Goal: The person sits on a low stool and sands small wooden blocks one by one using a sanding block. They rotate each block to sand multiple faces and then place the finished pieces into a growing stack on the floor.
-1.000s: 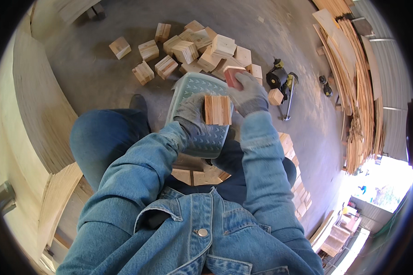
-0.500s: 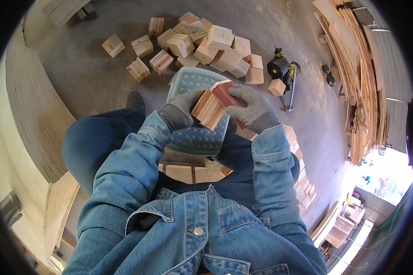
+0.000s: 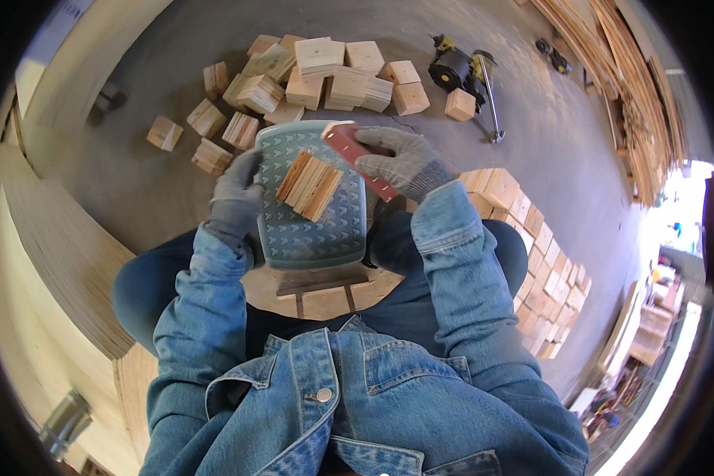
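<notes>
Right hand (image 3: 403,163): gripping red block (image 3: 347,151)
Left hand (image 3: 235,197): showing half-open, empty
Progress: I'm judging wood block (image 3: 310,186) underway (pile (image 3: 305,87), stack (image 3: 543,278) unclear)

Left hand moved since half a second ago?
Yes, to the left. Against the blue-green plastic stool, the left hand went from gripping the wooden block above the top to the stool's left edge.

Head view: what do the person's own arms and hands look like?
The left hand and right hand wear grey fabric gloves with darker wrists. Long blue denim sleeves cover both arms, ending in stitched cuffs.
</notes>
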The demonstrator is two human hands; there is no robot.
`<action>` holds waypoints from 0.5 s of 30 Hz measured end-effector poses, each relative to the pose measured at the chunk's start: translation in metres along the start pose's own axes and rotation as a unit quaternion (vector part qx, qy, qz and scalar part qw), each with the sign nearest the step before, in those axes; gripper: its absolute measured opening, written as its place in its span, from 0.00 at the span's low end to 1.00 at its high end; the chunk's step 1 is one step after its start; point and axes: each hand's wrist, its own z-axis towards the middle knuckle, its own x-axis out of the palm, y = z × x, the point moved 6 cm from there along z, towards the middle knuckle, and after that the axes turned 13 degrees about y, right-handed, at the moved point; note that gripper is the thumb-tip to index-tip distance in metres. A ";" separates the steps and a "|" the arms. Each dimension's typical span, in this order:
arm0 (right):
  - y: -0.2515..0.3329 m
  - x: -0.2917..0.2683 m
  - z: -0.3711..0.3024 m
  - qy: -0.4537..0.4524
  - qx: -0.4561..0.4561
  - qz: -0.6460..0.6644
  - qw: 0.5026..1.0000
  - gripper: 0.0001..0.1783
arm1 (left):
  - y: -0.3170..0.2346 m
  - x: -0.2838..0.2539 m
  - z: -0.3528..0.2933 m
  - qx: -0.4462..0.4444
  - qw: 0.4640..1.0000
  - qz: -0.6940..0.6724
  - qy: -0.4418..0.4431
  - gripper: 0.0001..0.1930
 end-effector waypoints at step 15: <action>-0.038 0.005 0.000 0.036 0.029 -0.040 0.998 0.30 | -0.060 0.080 -0.018 -0.048 0.933 0.357 0.015 0.64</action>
